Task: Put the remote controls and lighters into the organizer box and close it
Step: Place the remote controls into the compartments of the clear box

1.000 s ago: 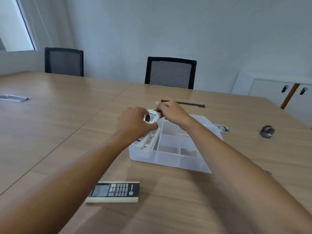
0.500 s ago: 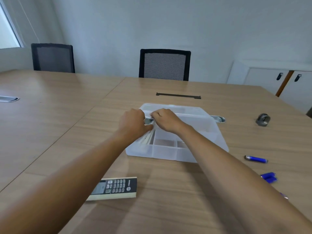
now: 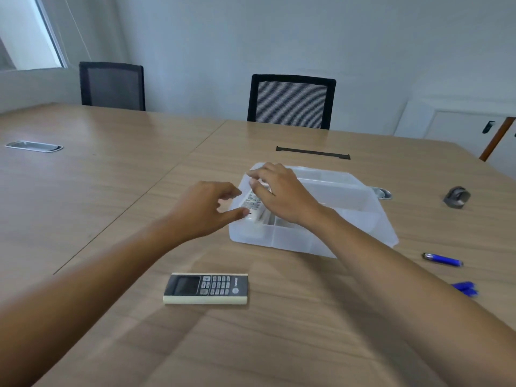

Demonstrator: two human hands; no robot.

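Observation:
A clear plastic organizer box (image 3: 360, 196) with dividers stands open mid-table. A white remote (image 3: 251, 205) lies in its left compartment. My right hand (image 3: 279, 191) rests over the remote's far end, fingers on it. My left hand (image 3: 206, 210) hovers at the box's left wall, fingers spread, thumb touching the remote's near end. A black remote with a cream edge (image 3: 206, 288) lies on the table in front of the box. A blue lighter (image 3: 442, 259) lies to the right, and another blue lighter (image 3: 465, 288) is partly hidden behind my right forearm.
A small grey metal object (image 3: 457, 197) sits at the far right. Cable grommets (image 3: 34, 146) and a black slot (image 3: 312, 153) are set in the wooden table. Two black chairs (image 3: 291, 101) stand at the far side, a white cabinet (image 3: 458, 124) to the right.
Both hands lowered the white remote from above the box into its left compartment. My left hand has let go and opened its fingers; the right hand still lies on the remote.

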